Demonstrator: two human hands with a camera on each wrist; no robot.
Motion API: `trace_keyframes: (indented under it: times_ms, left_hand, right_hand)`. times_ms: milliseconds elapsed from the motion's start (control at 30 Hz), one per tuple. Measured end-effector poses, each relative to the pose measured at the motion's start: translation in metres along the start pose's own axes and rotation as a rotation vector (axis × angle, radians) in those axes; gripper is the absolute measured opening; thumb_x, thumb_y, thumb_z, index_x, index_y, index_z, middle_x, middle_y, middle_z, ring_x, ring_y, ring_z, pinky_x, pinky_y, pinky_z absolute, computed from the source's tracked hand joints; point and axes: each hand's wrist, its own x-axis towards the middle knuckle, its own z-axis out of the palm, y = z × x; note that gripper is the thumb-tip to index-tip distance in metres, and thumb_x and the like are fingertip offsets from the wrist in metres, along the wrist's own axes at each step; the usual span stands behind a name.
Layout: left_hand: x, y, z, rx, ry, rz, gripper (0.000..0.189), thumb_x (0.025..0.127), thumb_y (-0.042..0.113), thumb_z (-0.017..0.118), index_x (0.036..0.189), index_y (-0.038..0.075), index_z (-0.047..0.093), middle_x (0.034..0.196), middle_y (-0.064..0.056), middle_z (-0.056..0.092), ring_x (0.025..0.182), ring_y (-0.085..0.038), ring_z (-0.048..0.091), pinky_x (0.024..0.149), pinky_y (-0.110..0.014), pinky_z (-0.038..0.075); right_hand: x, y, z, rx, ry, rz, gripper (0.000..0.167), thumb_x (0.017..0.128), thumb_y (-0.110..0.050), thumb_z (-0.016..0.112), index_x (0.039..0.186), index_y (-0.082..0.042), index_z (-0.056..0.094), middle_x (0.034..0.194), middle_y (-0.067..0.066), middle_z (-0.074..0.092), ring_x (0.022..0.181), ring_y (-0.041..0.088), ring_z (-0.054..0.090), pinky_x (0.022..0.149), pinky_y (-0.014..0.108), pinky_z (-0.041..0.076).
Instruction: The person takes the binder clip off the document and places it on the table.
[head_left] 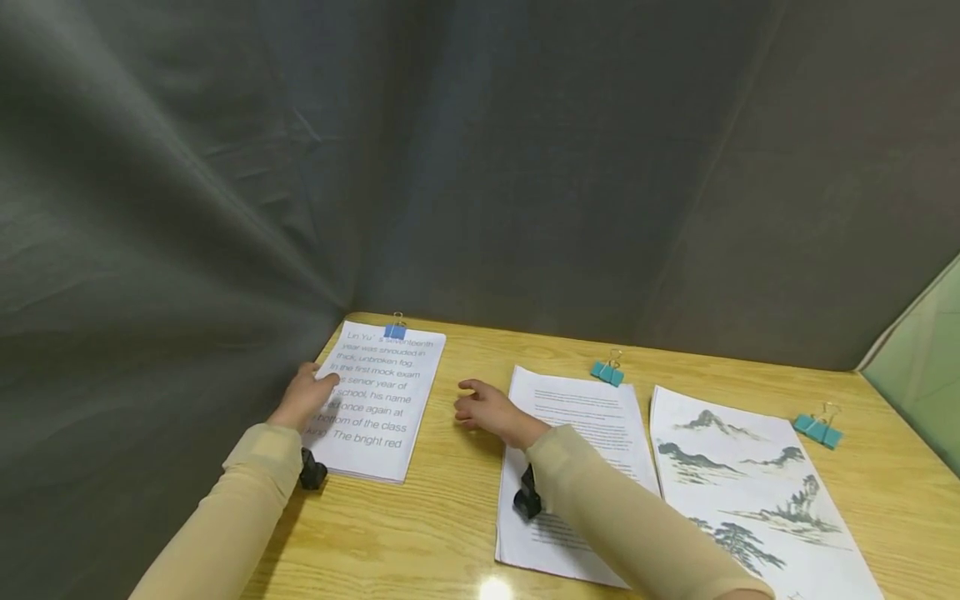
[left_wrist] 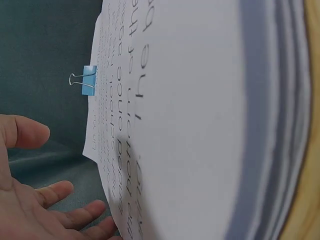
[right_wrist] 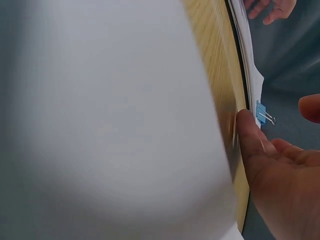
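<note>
A stack of white sheets point(head_left: 382, 404) printed with large text lies at the table's left, a blue binder clip point(head_left: 395, 332) on its top edge. My left hand point(head_left: 306, 396) is at the stack's left edge. Its fingers point(left_wrist: 80, 215) are spread, with fingertips right at the paper's side and the thumb apart from them. To the right of this stack, my right hand point(head_left: 491, 412) hovers low over bare wood, loosely bent and holding nothing. The right forearm crosses a middle stack of small-print pages point(head_left: 577, 408), which has a teal binder clip point(head_left: 607, 372) at its top.
At the right lies a stack topped with an ink landscape print point(head_left: 727, 467), with another teal binder clip point(head_left: 819, 431) at its upper right corner. A dark grey curtain point(head_left: 525, 167) hangs behind and to the left of the wooden table point(head_left: 375, 533).
</note>
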Motion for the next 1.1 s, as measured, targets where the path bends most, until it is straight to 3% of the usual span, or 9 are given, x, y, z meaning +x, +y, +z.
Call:
trace_keyframes:
  times_ms: [200,500,733,967,1100]
  left_hand:
    - [-0.002,0.001,-0.002,-0.005,-0.013,0.025,0.073,0.102,0.023,0.041,0.157,-0.011,0.008,0.158,-0.04,0.017,0.145,-0.051,0.023,0.117,-0.06,0.022]
    - [-0.005,0.007,-0.003,-0.056,-0.054,0.004,0.074,0.102,0.022,0.041,0.159,-0.009,0.007,0.161,-0.037,0.013,0.146,-0.049,0.021,0.118,-0.059,0.02]
    - [-0.007,0.006,0.004,-0.076,-0.074,-0.021,0.072,0.103,0.023,0.041,0.159,-0.009,0.009,0.152,-0.036,0.026,0.127,-0.046,0.04,0.104,-0.055,0.039]
    - [-0.009,0.005,0.007,-0.13,-0.084,-0.045,0.07,0.103,0.021,0.042,0.159,-0.007,0.011,0.139,-0.032,0.039,0.103,-0.035,0.058,0.081,-0.041,0.051]
    - [-0.011,0.005,0.008,-0.137,-0.095,-0.054,0.069,0.103,0.022,0.043,0.158,-0.007,0.014,0.134,-0.03,0.044,0.091,-0.029,0.062,0.073,-0.036,0.053]
  right_hand:
    - [0.0,-0.002,0.002,0.067,0.011,0.036,0.056,0.103,-0.01,0.053,0.152,0.01,0.035,0.136,0.028,0.056,0.113,0.034,0.065,0.094,0.041,0.055]
    - [0.0,-0.004,0.001,0.24,0.027,0.099,0.061,0.099,-0.004,0.055,0.154,0.009,0.031,0.134,0.027,0.054,0.104,0.031,0.068,0.09,0.038,0.057]
    - [0.002,-0.002,0.001,0.302,0.008,0.137,0.065,0.101,-0.001,0.056,0.156,0.012,0.024,0.138,0.028,0.053,0.108,0.035,0.067,0.088,0.038,0.058]
    - [0.005,0.001,0.001,0.368,0.023,0.168,0.05,0.103,-0.006,0.055,0.144,0.016,0.037,0.114,0.022,0.064,0.088,0.022,0.067,0.079,0.029,0.058]
    - [0.006,0.003,0.003,0.342,0.007,0.165,0.043,0.106,-0.012,0.054,0.138,0.016,0.045,0.101,0.014,0.066,0.08,0.016,0.065,0.07,0.024,0.055]
